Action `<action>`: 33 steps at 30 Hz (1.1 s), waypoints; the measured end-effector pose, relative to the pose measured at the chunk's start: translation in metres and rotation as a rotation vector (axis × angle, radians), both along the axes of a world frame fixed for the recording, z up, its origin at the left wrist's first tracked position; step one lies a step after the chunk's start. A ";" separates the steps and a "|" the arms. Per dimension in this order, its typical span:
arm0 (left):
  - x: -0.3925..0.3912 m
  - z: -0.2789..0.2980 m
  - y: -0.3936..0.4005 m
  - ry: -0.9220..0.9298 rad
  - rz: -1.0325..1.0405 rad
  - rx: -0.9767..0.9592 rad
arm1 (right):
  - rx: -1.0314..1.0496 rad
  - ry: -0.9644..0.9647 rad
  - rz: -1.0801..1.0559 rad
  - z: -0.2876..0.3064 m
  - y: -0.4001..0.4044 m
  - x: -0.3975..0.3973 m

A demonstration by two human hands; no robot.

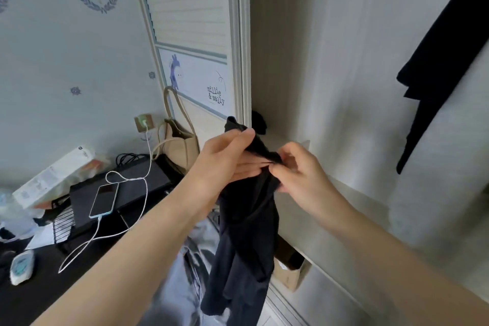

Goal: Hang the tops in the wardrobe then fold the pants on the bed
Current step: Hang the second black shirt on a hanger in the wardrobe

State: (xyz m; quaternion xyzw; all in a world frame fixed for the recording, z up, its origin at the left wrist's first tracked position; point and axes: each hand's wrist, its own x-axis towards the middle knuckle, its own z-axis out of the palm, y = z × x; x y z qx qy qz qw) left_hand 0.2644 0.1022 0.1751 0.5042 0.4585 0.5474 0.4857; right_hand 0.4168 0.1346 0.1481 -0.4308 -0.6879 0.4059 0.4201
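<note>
The left hand (pixel 227 159) grips the upper end of a black top (pixel 243 233), its thumb and fingers closed over a bunched fold of the cloth. The right hand (pixel 299 169) pinches the same fabric just beside it, fingers curled in on the edge. Between them the garment is held up in front of the open wardrobe (pixel 344 61), the rest of it hanging limp below the hands. No hanger shows in either hand.

As a judgement, the task is early: this top is not yet hung, and a dark garment (pixel 444 61) already hangs inside the wardrobe at the upper right. Below the hands a pair of light denim pants (pixel 185 286) lies unfolded; what carries it cannot be made out, and no bed is in view. Folding seems wholly left to do.

To the left a dark bench (pixel 127 188) carries a phone (pixel 104 200) on a white charging cable (pixel 111 233) near its middle, a white box (pixel 53 177) toward its far left edge, and a beige bag (pixel 180 145) at its far right corner against the wardrobe door (pixel 190 8). A cardboard box (pixel 288 272) sits low in the wardrobe. The wall (pixel 66 74) is pale with blue nautical motifs.
</note>
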 end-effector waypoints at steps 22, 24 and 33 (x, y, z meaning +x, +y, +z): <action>-0.047 -0.040 0.152 1.064 -0.248 0.420 | 0.351 -0.358 -0.501 0.067 0.027 0.026; -0.043 -0.034 0.162 1.089 -0.237 0.460 | 0.324 -0.385 -0.561 0.071 0.025 0.043; -0.012 0.024 0.194 0.320 -0.652 -0.248 | 0.311 -0.416 -0.767 0.070 0.028 0.084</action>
